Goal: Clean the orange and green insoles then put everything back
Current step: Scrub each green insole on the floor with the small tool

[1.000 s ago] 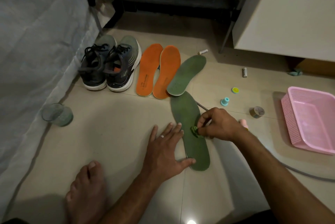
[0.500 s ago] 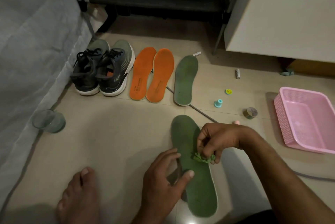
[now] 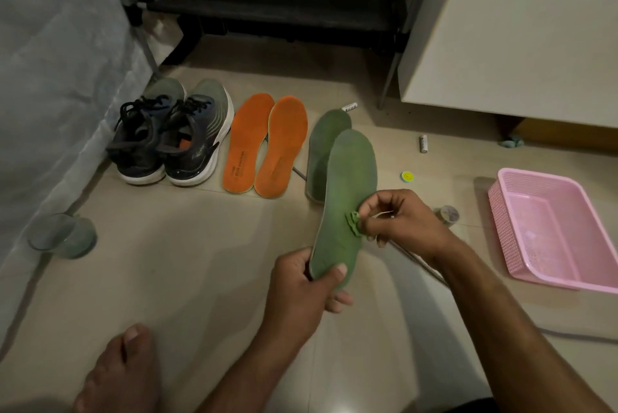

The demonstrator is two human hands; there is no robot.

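**Green insole held off the floor and wiped**

The heel end of a green insole (image 3: 347, 198) is gripped by the left hand (image 3: 302, 292), thumb on top, so that it is raised clear of the floor. A small green cloth (image 3: 353, 223) is pinched against its middle by the right hand (image 3: 398, 223). Beyond the grip, the second green insole (image 3: 321, 145) is partly covered; further left, two orange insoles (image 3: 267, 148) and the shoes (image 3: 174, 138) lie on the tiles.

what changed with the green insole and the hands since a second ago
The left hand, flat on the floor before, now grips the heel of the green insole and has lifted it off the floor. The right hand keeps a small green cloth against it. The other insoles and shoes stayed put.
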